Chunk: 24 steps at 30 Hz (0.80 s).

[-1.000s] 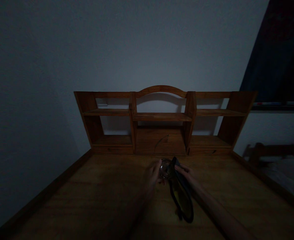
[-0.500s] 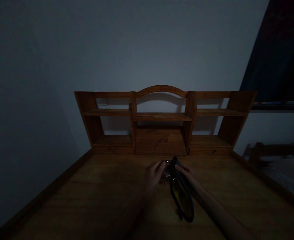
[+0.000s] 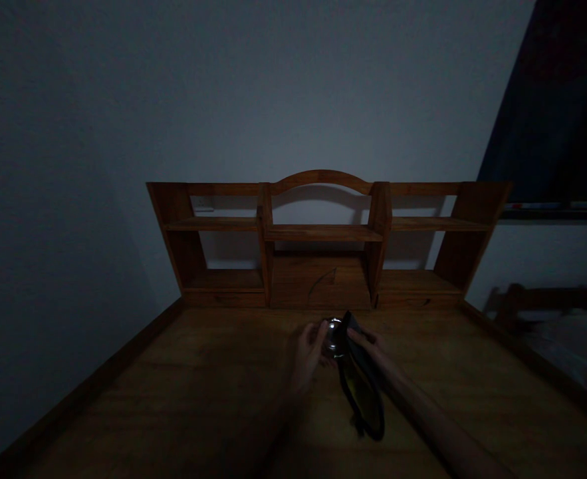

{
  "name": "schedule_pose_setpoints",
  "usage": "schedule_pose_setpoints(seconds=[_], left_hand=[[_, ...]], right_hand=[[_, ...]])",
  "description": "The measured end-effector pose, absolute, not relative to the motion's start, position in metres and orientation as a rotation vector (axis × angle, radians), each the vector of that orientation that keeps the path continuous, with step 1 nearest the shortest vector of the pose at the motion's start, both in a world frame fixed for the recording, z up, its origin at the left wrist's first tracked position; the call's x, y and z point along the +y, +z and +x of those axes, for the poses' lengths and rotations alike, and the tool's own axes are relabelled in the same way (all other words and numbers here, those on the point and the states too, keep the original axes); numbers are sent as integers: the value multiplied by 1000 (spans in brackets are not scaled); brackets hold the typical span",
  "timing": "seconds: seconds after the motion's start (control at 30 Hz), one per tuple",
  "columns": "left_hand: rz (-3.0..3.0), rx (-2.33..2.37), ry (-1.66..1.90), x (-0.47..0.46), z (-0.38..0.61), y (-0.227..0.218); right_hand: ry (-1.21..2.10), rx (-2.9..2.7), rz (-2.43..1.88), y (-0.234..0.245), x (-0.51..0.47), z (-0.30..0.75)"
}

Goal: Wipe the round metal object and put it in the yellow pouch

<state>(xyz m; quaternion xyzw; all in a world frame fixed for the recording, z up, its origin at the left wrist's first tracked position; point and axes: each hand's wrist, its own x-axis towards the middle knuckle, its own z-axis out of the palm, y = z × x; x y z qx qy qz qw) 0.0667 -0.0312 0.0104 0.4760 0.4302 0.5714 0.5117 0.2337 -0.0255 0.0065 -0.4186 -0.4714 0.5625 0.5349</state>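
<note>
The room is dim. My left hand [image 3: 307, 347] is closed on a small round clear object [image 3: 332, 334], glassy and hard to make out, at the mouth of a dark pouch [image 3: 360, 386] with a yellowish inside. My right hand [image 3: 370, 347] grips the pouch's upper edge. The pouch lies lengthwise on the wooden desk [image 3: 213, 399], its lower end toward me. Both forearms reach in from the bottom of the view.
A wooden shelf unit [image 3: 323, 239] with an arched top stands at the back of the desk against a pale wall. A raised rim runs along the desk's left and right sides. At the right are a dark curtain [image 3: 557, 113] and a bed frame [image 3: 547, 303].
The clear object has shifted slightly at the pouch's mouth and my left fingers have closed more round it. The pouch and my right hand have barely moved.
</note>
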Motion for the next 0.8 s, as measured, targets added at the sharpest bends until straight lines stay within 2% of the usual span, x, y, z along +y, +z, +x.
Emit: schedule_pose_setpoints(seconds=[0.8], left_hand=[[1151,797,1393,-26,65,11]], right_hand=[[1448,-951,-887,9,-27,234]])
